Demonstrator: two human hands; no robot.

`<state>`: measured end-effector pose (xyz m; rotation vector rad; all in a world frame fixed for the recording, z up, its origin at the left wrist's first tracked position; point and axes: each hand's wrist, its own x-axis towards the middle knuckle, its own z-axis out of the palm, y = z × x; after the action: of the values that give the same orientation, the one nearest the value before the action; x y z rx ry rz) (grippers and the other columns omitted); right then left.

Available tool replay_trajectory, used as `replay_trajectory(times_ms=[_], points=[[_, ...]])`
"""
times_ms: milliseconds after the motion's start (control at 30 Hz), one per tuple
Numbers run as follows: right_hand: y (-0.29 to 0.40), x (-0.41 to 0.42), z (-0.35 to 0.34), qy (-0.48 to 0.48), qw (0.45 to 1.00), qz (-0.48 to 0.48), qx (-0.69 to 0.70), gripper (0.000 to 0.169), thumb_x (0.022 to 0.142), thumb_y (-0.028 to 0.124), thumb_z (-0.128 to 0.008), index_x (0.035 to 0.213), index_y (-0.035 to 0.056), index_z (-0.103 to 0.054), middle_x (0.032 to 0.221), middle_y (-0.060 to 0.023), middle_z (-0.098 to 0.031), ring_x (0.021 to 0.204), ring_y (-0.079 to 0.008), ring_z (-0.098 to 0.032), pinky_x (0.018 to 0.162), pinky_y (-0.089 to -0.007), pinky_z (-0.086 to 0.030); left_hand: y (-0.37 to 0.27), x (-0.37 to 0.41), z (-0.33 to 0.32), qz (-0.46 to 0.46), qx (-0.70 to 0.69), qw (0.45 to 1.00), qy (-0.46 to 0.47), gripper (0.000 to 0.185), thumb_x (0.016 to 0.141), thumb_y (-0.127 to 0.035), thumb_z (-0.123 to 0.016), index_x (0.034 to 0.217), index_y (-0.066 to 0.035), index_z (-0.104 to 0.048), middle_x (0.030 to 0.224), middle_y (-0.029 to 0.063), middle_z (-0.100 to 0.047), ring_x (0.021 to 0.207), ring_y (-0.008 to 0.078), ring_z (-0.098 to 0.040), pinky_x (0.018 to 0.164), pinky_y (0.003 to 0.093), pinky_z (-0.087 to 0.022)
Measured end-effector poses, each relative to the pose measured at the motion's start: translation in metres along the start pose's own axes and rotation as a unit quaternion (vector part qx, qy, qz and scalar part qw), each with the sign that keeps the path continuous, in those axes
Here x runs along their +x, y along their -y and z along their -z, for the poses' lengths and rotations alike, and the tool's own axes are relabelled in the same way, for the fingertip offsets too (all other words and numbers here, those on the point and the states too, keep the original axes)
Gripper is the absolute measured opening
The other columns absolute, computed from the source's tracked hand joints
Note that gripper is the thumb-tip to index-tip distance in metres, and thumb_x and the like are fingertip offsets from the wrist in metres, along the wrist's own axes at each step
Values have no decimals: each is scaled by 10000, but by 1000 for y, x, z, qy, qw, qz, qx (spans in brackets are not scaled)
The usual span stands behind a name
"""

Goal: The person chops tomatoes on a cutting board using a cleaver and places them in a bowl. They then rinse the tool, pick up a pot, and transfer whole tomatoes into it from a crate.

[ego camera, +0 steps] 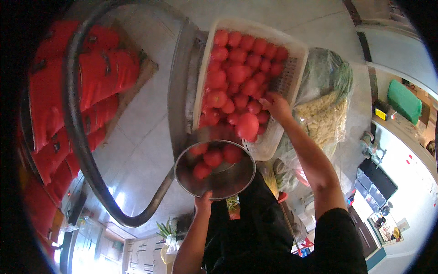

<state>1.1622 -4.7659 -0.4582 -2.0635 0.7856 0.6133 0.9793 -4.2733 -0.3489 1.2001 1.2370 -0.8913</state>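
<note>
My left hand (204, 202) grips the near rim of a round metal bowl (219, 186). Several tomatoes (213, 158) lie in the bowl, mostly at its far side. Beyond it stands a white plastic crate (299, 75) filled with many red tomatoes (236, 73). My right hand (276, 104) reaches into the crate's right side, its fingertips at the tomatoes there; whether it holds one I cannot tell. A larger-looking tomato (247, 126) shows at the crate's near end, just above the bowl's rim.
Right of the crate are clear plastic bags, one with pale yellow pieces (321, 116) and one with green vegetables (325, 75). A thick dark curved tube (73, 113) loops at the left, near red padded covers (102, 72). A counter edge (403, 133) runs along the far right.
</note>
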Motion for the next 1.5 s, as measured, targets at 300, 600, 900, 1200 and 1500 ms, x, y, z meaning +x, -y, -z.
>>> replay_trajectory(times_ms=[300,600,900,1200,1500], points=[[-19,53,-53,-65,990,45,119,907,788,222,-947,1472,27,-385,1458,-279,-579,1313,-469,-603,1092,-506,-522,-12,-11,-11,20,31,995,-88,610,829,-148,-819,1395,-125,-594,1222,40,-690,1093,249,-683,750,414,-556],[15,53,-52,-137,988,12,-73,813,769,266,-941,1367,44,-437,1325,-267,-651,1227,-503,-647,1035,-542,-536,-9,-7,-7,4,-6,998,-65,613,814,-104,-842,1386,-122,-623,1215,48,-698,1079,240,-691,739,384,-577],[-7,51,-45,-203,952,165,-159,1174,706,173,-915,1692,246,-284,1622,-256,-362,1369,-509,-521,1086,-557,-533,-24,-18,-21,14,-5,998,-60,596,829,-78,-817,1388,-103,-612,1215,62,-701,1045,242,-712,788,399,-614],[25,58,-66,-171,946,31,-274,1012,769,115,-836,1648,301,-370,1625,-221,-378,1269,-470,-630,984,-563,-598,-26,-18,-17,41,47,995,-82,648,823,-70,-811,1426,-110,-576,1193,54,-709,1030,241,-721,793,421,-615],[-3,93,-38,-133,951,43,-275,750,887,145,-690,1596,242,-464,1323,-237,-605,1149,-482,-661,929,-591,-584,-26,-17,-19,37,21,995,-93,619,821,-41,-807,1399,-96,-595,1253,78,-682,1066,276,-706,823,459,-624]])
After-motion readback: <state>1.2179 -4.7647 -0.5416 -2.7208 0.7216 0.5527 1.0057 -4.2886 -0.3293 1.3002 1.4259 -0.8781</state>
